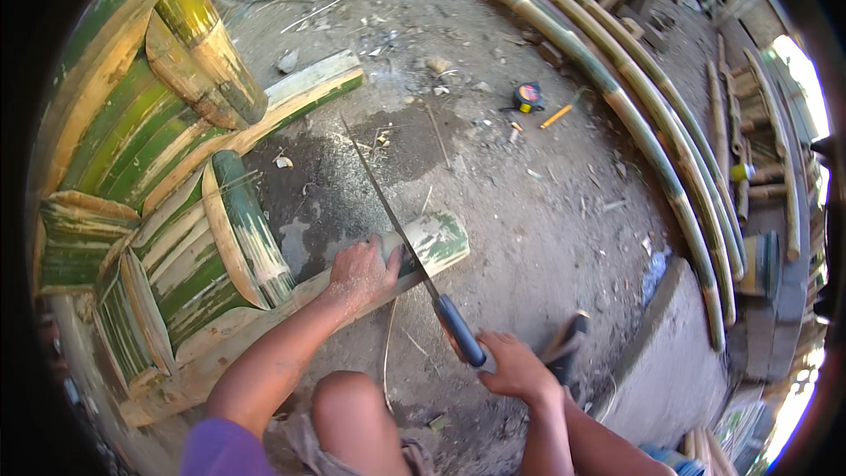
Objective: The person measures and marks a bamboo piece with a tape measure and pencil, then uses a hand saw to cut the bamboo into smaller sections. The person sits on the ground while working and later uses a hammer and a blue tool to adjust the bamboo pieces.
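A green bamboo frame (189, 278) fills the left side, its near beam (441, 242) jutting rightward; a saw (432, 286) slants across that beam, its handle (460, 330) wrapped by the right grip (513, 364); the left grip (363, 270) holds the beam just beside the saw.

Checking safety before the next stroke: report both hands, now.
Left hand: resting on the bamboo piece; whether it grips can't be told.
Right hand: closed, holding the saw handle.

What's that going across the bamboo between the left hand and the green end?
In the head view, the saw blade crosses between the left hand and the bamboo's green end.
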The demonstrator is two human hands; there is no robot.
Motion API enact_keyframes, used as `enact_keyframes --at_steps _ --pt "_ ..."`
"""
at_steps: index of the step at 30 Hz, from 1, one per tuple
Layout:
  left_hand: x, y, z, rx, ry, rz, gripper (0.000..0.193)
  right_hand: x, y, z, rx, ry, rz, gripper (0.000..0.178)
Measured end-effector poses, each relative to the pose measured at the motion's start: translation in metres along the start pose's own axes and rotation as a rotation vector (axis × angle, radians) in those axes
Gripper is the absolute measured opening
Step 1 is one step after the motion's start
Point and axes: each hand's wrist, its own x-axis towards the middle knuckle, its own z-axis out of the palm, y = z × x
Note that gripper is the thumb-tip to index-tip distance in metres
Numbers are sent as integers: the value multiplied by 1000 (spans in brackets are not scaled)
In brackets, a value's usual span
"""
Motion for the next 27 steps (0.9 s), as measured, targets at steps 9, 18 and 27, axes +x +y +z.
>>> enact_keyframes --at_steps 9,18,27 --pt "13 2 -7 -127 -105 -122 50 201 39 -15 561 129 52 15" --pt "19 -7 -2 -156 -159 -153 61 308 61 7 494 -256 -111 17" --pt "19 -9 -2 -193 -195 -168 62 300 55 13 513 -60 -55 16"
